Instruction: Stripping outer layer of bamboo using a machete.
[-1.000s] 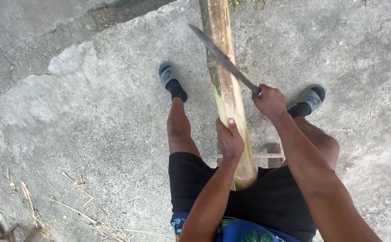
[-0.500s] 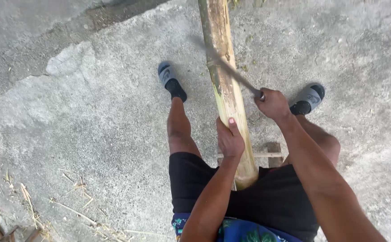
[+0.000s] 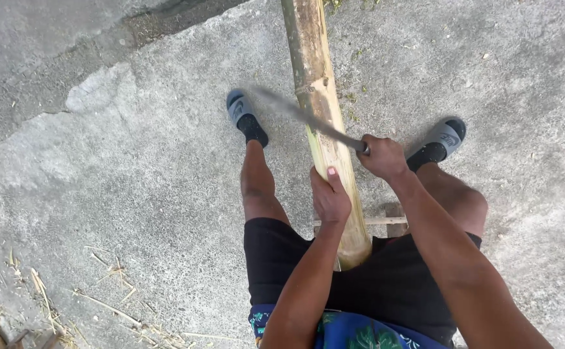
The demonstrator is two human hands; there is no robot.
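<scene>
Here, a bamboo pole (image 3: pixel 324 129) ran from between the person's legs to the far edge, over concrete ground (image 3: pixel 133 194). The left hand (image 3: pixel 329 197) was clasped on its near part, fingers curled around. The right hand (image 3: pixel 380 157), just right of the pole, was fisted on the handle of a machete (image 3: pixel 302 116), its blurred blade crossing the pole.

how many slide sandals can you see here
2: one grey slide sandal on the foot left of the bamboo pole, the other slide sandal on the foot right of it, beyond the right hand.
</scene>
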